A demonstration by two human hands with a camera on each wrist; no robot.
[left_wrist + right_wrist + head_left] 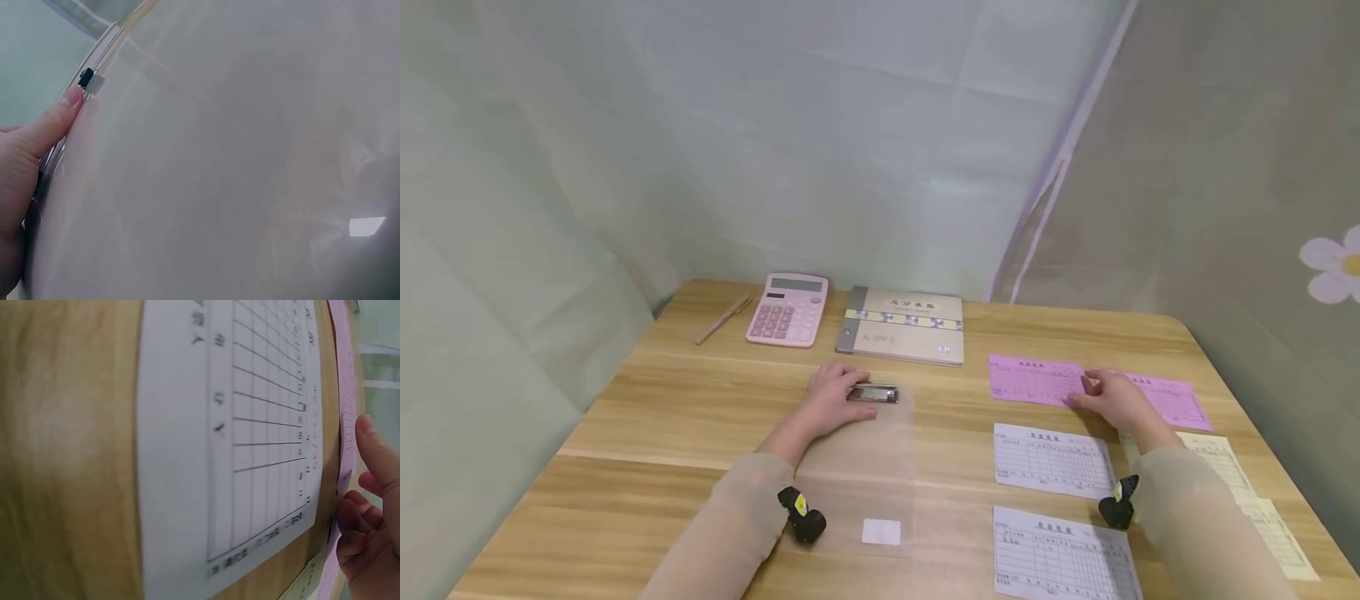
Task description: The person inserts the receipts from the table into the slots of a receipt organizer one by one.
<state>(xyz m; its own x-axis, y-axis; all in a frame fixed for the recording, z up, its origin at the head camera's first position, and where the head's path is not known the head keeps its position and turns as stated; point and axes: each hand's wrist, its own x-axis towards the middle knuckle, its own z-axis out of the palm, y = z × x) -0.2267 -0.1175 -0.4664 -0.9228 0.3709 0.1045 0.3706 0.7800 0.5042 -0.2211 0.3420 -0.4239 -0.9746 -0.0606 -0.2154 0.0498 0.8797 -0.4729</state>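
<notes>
Gloss beside matt

The clip (876,392) is shiny metal on a clear, smooth plastic clipboard (865,471). Paper slips (1052,461) look thin and matt; the tabletop (647,408) shows smooth wood grain. The calculator (787,310) looks plastic with a soft sheen, the sleeves (730,533) fine matt cloth, the curtain (850,150) smooth with a faint gloss
</notes>
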